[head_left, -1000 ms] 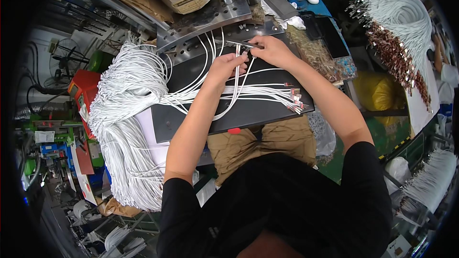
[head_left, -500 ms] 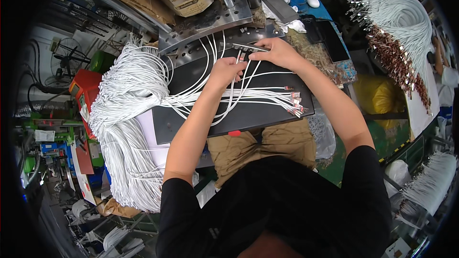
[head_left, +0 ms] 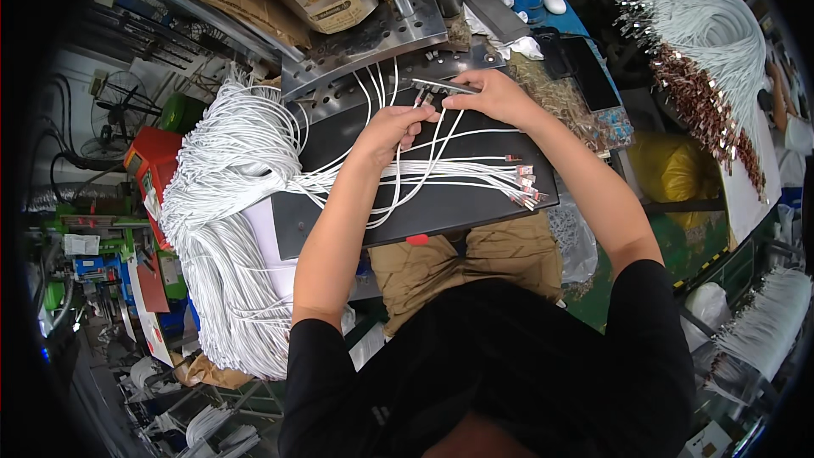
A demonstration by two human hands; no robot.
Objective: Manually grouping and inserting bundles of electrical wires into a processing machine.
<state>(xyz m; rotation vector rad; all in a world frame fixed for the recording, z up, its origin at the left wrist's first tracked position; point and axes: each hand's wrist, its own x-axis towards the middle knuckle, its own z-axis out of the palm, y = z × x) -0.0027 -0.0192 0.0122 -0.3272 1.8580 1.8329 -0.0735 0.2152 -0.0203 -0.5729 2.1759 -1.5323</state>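
Observation:
My left hand (head_left: 393,131) is closed in a pinch around a white cable (head_left: 398,171) close to its metal-tipped end. That end sits right by a narrow metal bar (head_left: 443,85), which my right hand (head_left: 494,98) grips at its right end between thumb and fingers. More white cables run down past my right fingertips. Below both hands, a bundle of white cables (head_left: 449,171) lies across a black board (head_left: 339,233), its reddish and silver connectors (head_left: 526,180) at the right end. My fingers partly hide the contact between cable and bar.
Beyond the hands stands a perforated metal press plate (head_left: 365,58) with steel posts. A big heap of white cables (head_left: 225,161) lies to the left. Debris and a dark flat device (head_left: 591,74) are at right; a coiled cable bundle (head_left: 721,30) lies farther right.
My left hand has shifted slightly left, and the cable it pinches has swung left with it. My right hand stays on the metal bar, almost unmoved.

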